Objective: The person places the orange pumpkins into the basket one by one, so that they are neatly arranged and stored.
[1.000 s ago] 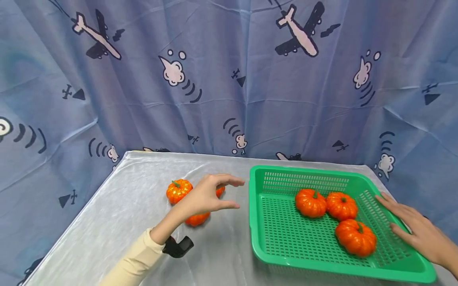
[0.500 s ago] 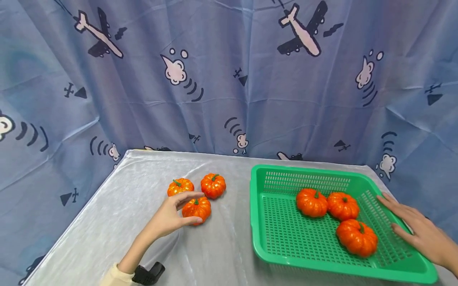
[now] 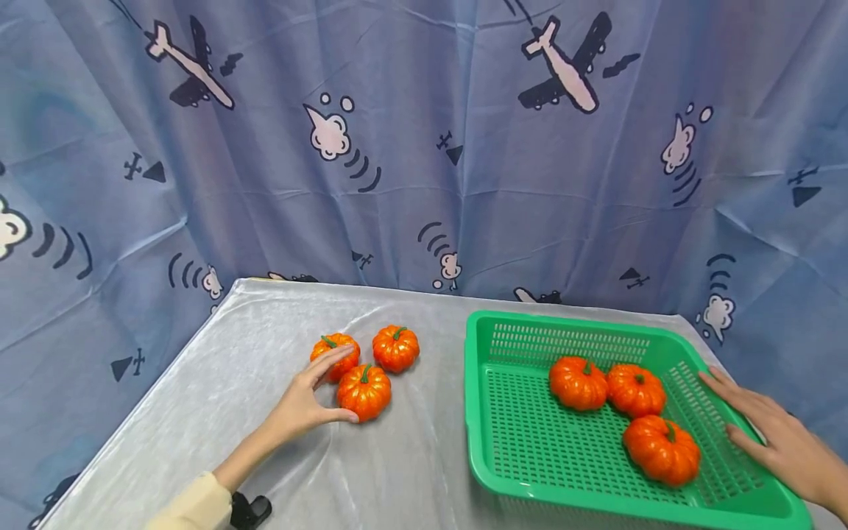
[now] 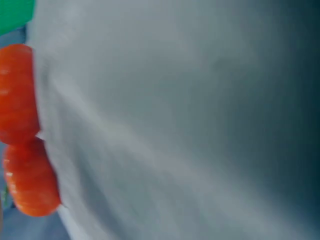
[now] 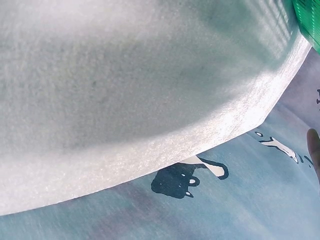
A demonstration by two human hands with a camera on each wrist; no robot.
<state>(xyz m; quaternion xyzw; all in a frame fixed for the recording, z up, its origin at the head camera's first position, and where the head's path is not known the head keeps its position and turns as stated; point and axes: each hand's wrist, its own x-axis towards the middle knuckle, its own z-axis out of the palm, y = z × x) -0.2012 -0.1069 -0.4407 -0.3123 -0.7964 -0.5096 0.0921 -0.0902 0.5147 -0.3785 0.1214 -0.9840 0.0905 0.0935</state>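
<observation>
In the head view my left hand [image 3: 308, 401] is low beside a small orange pumpkin [image 3: 364, 392] with a green stem. Its thumb lies along that pumpkin's near left edge, and its spread fingers overlap a second pumpkin [image 3: 336, 356] behind. A third pumpkin [image 3: 396, 348] sits just behind to the right. On the right, a green plastic basket [image 3: 472, 412] holds three more pumpkins [image 3: 661, 450]. My right hand [image 3: 771, 434] rests with extended fingers on the basket's right rim. The left wrist view catches two orange pumpkins [image 4: 31, 177] at its left edge.
A silvery cloth covers the table [image 3: 265, 353], whose far edge meets a blue curtain [image 3: 397, 147] printed with airplanes. The right wrist view shows the table's edge and the curtain below it. A dark wrist device [image 3: 249, 509] sits at my left wrist.
My left hand has moved left and down, from between the basket and the loose pumpkins to the left side of the nearest one. My right hand stays on the basket rim.
</observation>
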